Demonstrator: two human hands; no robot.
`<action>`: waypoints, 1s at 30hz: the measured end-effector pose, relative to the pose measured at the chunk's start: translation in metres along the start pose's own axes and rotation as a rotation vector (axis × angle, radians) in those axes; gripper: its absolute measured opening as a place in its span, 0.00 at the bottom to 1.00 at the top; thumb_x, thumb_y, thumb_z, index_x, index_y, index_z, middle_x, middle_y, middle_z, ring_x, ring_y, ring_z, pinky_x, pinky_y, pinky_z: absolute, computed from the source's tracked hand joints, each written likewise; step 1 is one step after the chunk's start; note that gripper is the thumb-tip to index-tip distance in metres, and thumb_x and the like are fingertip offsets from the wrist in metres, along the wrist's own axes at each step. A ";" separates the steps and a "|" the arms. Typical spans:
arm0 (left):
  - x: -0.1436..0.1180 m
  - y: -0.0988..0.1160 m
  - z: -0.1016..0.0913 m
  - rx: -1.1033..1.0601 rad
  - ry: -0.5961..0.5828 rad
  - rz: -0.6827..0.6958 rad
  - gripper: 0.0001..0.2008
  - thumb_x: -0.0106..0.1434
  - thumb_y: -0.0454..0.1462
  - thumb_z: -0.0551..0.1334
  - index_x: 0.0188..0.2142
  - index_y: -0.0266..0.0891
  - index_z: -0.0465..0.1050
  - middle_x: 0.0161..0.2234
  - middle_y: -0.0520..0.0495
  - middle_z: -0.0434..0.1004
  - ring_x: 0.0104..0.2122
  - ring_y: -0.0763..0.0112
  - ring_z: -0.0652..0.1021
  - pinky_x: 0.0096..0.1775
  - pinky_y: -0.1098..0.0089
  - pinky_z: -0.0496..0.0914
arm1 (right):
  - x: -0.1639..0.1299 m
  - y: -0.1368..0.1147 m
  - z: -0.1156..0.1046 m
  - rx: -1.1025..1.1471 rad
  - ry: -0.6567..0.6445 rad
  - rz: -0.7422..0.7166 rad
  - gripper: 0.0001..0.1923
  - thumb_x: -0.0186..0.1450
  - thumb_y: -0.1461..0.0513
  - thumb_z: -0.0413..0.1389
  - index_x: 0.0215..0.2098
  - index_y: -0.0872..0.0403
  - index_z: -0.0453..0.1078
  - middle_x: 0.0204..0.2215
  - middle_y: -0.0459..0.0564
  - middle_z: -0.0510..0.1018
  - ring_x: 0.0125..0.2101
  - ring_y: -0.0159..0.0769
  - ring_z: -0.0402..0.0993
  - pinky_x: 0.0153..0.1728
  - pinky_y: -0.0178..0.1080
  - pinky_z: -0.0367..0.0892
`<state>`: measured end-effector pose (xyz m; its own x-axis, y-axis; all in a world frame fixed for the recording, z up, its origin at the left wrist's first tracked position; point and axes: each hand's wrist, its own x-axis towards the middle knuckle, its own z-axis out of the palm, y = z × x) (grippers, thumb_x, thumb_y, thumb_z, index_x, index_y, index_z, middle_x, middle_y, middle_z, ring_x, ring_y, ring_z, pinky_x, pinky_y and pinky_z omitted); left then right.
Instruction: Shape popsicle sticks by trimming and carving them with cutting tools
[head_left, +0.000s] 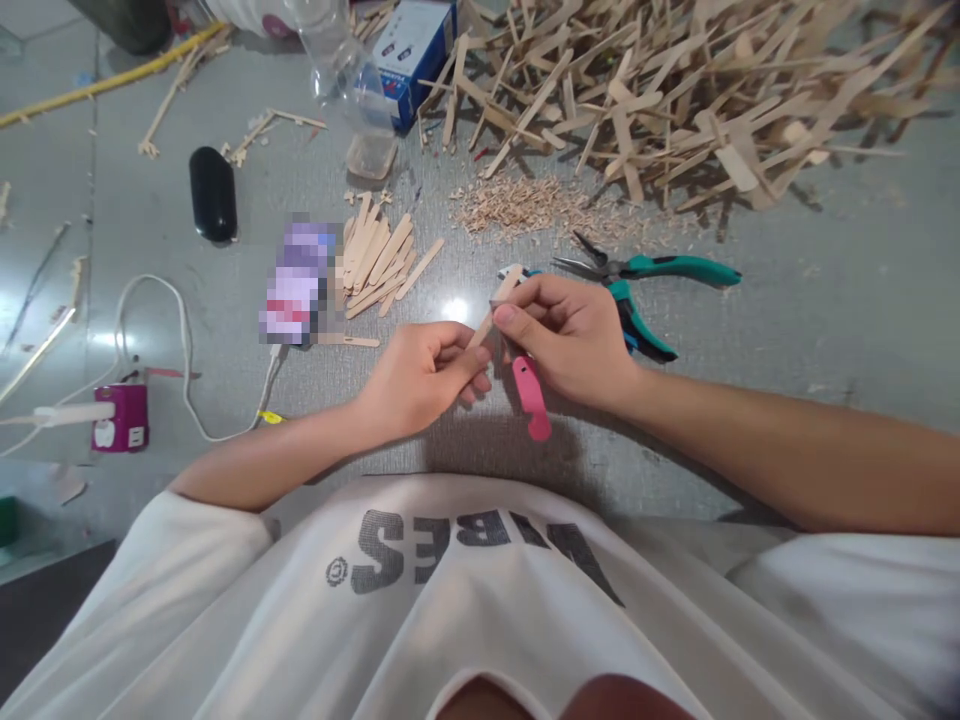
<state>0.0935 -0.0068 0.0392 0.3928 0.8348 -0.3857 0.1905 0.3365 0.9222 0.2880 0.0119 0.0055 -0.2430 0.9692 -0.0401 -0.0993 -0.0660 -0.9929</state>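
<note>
Between both hands a wooden popsicle stick [507,286] is held at a slant. My left hand [427,375] is closed on its lower end, thumb on top. My right hand [570,335] pinches the stick's middle with thumb and forefinger. Just below the right fingers is a pink tool [531,400], perhaps a small knife or its handle; I cannot tell whether the hand grips it. Teal-handled needle-nose pliers [660,268] lie beyond the right hand, one handle partly behind it. A loose pile of popsicle sticks [381,255] rests ahead of the left hand.
A large heap of sticks [637,95] spreads at the back right, with wood chips [517,208] before it. A blue box [414,60], a phone [297,282] on a white cable [187,330], a black oval case [213,194] and a purple charger [121,418] stand leftward.
</note>
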 end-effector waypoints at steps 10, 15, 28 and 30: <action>0.010 -0.023 -0.001 -0.132 0.018 0.136 0.28 0.68 0.60 0.70 0.38 0.34 0.79 0.27 0.45 0.84 0.23 0.74 0.81 0.28 0.73 0.77 | -0.002 0.010 0.002 -0.225 0.041 -0.052 0.17 0.67 0.52 0.68 0.29 0.54 0.73 0.20 0.45 0.75 0.20 0.29 0.67 0.20 0.34 0.61; 0.008 -0.024 -0.006 -0.028 -0.028 0.189 0.26 0.73 0.57 0.66 0.33 0.35 0.77 0.25 0.47 0.81 0.21 0.78 0.78 0.26 0.77 0.73 | -0.006 0.010 -0.002 -0.337 0.003 -0.027 0.17 0.70 0.51 0.67 0.30 0.53 0.74 0.18 0.44 0.73 0.18 0.29 0.64 0.19 0.35 0.58; 0.004 -0.027 -0.009 0.296 -0.024 0.424 0.18 0.79 0.38 0.59 0.29 0.38 0.74 0.20 0.53 0.73 0.19 0.79 0.71 0.24 0.76 0.64 | -0.014 -0.001 -0.003 -0.493 -0.033 -0.152 0.15 0.72 0.58 0.65 0.27 0.49 0.73 0.17 0.42 0.72 0.18 0.29 0.63 0.21 0.38 0.59; 0.003 -0.028 -0.008 0.338 -0.012 0.424 0.18 0.78 0.38 0.59 0.30 0.39 0.75 0.22 0.52 0.77 0.21 0.78 0.73 0.25 0.75 0.64 | -0.014 -0.003 -0.002 -0.431 -0.057 -0.079 0.16 0.71 0.57 0.65 0.25 0.48 0.72 0.17 0.43 0.71 0.19 0.30 0.63 0.20 0.37 0.58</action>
<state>0.0816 -0.0104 0.0127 0.5078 0.8613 0.0164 0.2911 -0.1894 0.9377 0.2930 -0.0008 0.0085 -0.3048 0.9519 0.0319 0.2892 0.1244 -0.9492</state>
